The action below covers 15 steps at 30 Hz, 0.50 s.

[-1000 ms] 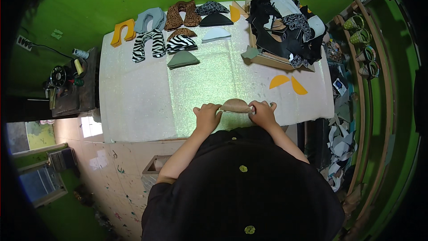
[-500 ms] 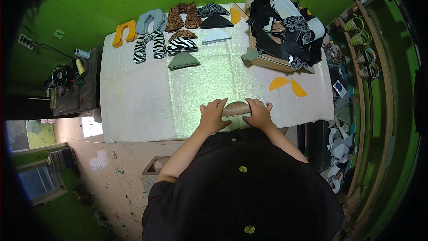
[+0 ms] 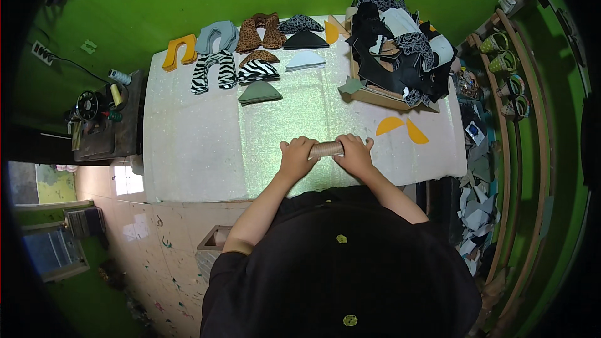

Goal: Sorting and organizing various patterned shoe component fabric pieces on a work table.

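Note:
Both hands grip a small brown stack of cut pieces (image 3: 327, 149) just above the table's near part, its layered edges facing up. My left hand (image 3: 297, 158) wraps round its left end, and my right hand (image 3: 355, 155) holds its right end. Two yellow half-moon pieces (image 3: 390, 126) lie apart on the table to the right. Farther back stand piles of half-moon pieces: green (image 3: 260, 92), zebra-striped (image 3: 258, 71), pale blue (image 3: 305, 61) and black (image 3: 306, 40). The material of the brown stack is too small to tell.
U-shaped piles in yellow (image 3: 179, 53), grey (image 3: 216, 36), leopard (image 3: 260, 31) and zebra print (image 3: 214, 72) sit at the back left of the white table (image 3: 188, 144). A cardboard box (image 3: 391, 98) heaped with scraps fills the back right. Slippers hang on a wooden rack (image 3: 506, 56).
My hands have tilted the brown stack, so its layered edge shows instead of its half-moon face. They have come slightly closer together and moved a little left.

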Tool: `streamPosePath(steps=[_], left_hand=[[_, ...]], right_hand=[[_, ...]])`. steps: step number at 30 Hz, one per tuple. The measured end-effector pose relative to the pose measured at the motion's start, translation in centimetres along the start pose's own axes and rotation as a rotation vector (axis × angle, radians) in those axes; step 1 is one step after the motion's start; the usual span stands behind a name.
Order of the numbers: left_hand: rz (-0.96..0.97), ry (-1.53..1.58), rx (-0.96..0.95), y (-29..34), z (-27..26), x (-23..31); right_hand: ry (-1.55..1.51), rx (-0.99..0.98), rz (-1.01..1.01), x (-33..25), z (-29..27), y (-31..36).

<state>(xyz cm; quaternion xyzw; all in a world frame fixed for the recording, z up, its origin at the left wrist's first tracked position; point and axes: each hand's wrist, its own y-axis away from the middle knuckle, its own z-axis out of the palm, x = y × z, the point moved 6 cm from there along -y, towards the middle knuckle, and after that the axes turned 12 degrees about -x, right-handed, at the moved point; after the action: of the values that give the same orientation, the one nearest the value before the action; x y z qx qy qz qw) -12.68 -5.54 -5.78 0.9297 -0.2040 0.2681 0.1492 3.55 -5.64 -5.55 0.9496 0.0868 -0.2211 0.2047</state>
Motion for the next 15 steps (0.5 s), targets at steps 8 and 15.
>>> streamPosePath(steps=[8,15], left_hand=[[0.228,0.032,0.005,-0.5,-0.3,1.5],[0.212,-0.177,-0.006,-0.3,2.8,0.6]], right_hand=[[0.086,0.082,-0.154,-1.8,-0.5,-0.2],[0.084,0.174,-0.215,-1.6,-1.9,0.5]])
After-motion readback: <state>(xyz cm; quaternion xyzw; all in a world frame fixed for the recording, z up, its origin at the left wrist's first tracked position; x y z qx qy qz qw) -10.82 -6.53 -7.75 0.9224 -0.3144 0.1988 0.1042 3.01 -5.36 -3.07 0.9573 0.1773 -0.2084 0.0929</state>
